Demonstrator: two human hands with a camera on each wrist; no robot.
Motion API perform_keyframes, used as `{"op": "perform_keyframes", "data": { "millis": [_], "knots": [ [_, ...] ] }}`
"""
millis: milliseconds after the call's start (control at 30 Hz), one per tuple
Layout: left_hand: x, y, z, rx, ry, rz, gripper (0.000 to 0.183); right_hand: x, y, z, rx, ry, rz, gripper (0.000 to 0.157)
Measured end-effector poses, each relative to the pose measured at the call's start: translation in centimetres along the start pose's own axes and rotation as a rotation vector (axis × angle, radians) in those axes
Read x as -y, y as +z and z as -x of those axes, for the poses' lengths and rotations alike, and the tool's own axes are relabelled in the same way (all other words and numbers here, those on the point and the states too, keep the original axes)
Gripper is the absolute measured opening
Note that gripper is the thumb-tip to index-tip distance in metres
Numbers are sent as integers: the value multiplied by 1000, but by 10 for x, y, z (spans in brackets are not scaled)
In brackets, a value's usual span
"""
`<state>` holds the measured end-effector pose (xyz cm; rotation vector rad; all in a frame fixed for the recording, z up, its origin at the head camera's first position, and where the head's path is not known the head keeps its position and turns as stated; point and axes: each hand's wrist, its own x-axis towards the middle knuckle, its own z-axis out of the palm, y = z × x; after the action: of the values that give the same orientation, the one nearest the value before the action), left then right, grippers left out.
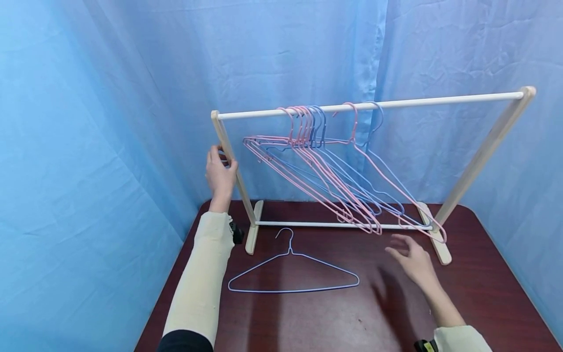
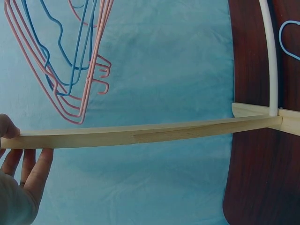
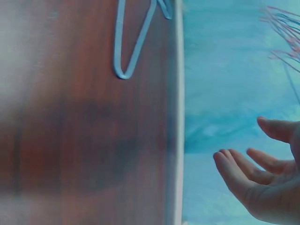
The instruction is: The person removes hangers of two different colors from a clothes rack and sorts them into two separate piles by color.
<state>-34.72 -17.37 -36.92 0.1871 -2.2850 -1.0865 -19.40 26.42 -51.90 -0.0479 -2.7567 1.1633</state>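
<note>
Light-blue fabric curtains [image 1: 272,54] surrounded a dark reddish-brown wooden counter [image 1: 321,322]. Along its far side stood a pale wooden rack with white rails, its upper rail [image 1: 444,101] running left to right. Toward the left and middle of that rail hung a tight cluster of pink and blue wire hangers [image 1: 303,143]; just right of them, spaced apart, hung one pink hanger [image 1: 354,139] and one blue hanger [image 1: 381,117]. By appearances, most of the work was done: a single light-blue wire hanger [image 1: 293,291] remained off the rail. It lay flat on the near side of the rack, left of centre, its hook pointing to the far side, touched by neither hand. The left grip [image 1: 221,176] was clamped on the rack's left post [image 1: 243,190], thumb on one side, fingers on the other. The right grip [image 1: 413,261], fingers apart and loosely bent, hovered near the rack's right foot [image 1: 441,250], holding nothing.
</note>
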Motion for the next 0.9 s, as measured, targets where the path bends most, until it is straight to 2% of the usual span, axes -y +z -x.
{"op": "perform_keyframes", "data": {
  "millis": [100, 133, 200, 300, 333, 367, 467, 667, 800, 900],
  "knots": [
    [0, 0, 0, 2, 0, -4, 38, 3, -13, -3, -90, 11, -127, 47],
    [0, 0, 0, 3, -1, -3, 38, 5, -17, -5, -125, 9, -221, 44],
    [0, 0, 0, 6, -4, 0, 39, 10, -23, -7, -192, -7, -482, 36],
    [0, -1, 1, 7, -7, 3, 39, 19, -31, -9, -308, -54, -844, 38],
    [0, 0, 0, 7, -7, 2, 39, 22, -34, -9, -342, -76, -938, 39],
    [0, 0, 0, 6, -6, 1, 39, 24, -36, -10, -374, -89, -987, 37],
    [1, 0, 0, 3, -2, -2, 39, 29, -41, -11, -450, -122, -1040, 32],
    [1, 0, 0, 1, -1, -9, 38, 28, -48, -9, -506, -207, -1110, 34],
    [0, 0, 0, 1, -5, -10, 39, 25, -51, -6, -567, -220, -1090, 32],
    [0, 0, 0, 0, -6, -5, 39, 24, -54, -3, -593, -195, -1058, 29]
  ]
}}
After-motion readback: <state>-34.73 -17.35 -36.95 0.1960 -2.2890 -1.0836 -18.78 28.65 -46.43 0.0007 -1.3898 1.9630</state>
